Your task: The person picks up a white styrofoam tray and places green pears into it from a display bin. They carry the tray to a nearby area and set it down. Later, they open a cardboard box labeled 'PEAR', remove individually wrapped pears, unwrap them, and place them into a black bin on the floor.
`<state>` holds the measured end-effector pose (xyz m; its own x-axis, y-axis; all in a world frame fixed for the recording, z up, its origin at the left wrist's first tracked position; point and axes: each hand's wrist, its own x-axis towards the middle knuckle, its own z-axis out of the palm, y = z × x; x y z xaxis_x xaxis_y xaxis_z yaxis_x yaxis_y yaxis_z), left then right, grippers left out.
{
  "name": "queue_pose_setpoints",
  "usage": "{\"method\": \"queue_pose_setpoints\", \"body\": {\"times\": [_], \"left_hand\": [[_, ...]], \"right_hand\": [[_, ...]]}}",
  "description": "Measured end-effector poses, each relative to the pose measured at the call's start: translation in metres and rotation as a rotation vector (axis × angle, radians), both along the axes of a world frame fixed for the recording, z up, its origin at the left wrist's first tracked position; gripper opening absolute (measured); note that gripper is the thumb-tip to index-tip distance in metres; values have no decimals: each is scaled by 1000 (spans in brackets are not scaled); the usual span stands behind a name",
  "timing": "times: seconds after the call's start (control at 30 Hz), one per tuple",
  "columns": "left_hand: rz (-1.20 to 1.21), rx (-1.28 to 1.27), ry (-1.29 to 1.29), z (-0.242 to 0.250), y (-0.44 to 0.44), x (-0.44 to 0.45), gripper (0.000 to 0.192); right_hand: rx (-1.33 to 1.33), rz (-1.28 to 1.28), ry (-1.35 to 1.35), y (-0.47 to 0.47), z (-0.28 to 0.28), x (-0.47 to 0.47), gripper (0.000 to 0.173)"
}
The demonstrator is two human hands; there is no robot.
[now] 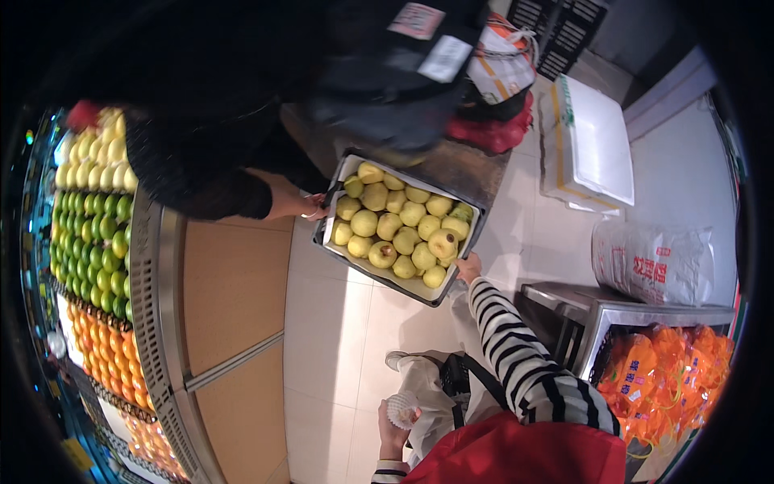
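A dark crate (436, 300) with a pale liner, full of round yellow-green fruit (413, 213), lies tilted across the view before me. My right hand (468, 267), in a striped sleeve, grips the crate's near right rim. Another person's hand, with a bracelet, holds the crate's left end. Low in the view, my left hand (394, 426) is closed around a white foam fruit net (402, 411) with something reddish inside; what it is I cannot tell.
Limes (100, 225) and orange fruit (109, 348) fill the display at left. A white foam box (595, 142), a plastic-wrapped bundle (656, 260) and a metal-edged bin of orange net bags (665, 381) stand at right. A person in dark clothing stands beyond the crate.
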<state>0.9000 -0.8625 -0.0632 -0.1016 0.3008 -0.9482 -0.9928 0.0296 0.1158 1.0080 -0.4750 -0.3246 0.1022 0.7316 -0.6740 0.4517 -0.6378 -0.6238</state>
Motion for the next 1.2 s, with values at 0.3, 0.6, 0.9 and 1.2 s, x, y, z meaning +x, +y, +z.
{"method": "queue_pose_setpoints", "body": {"times": [0.3, 0.6, 0.9, 1.2], "left_hand": [[202, 23, 17, -20, -93, -7, 53], [284, 160, -68, -57, -183, -3, 49], [516, 155, -62, -83, -238, 0, 44], [499, -258, -141, -99, -287, 28, 47]], "right_hand": [[-257, -250, 84, -107, -3, -40, 53], [-320, -418, 320, -240, -29, -87, 65], [-573, -508, 346, -289, -90, -146, 34], [-611, -512, 558, -426, -188, -228, 43]]}}
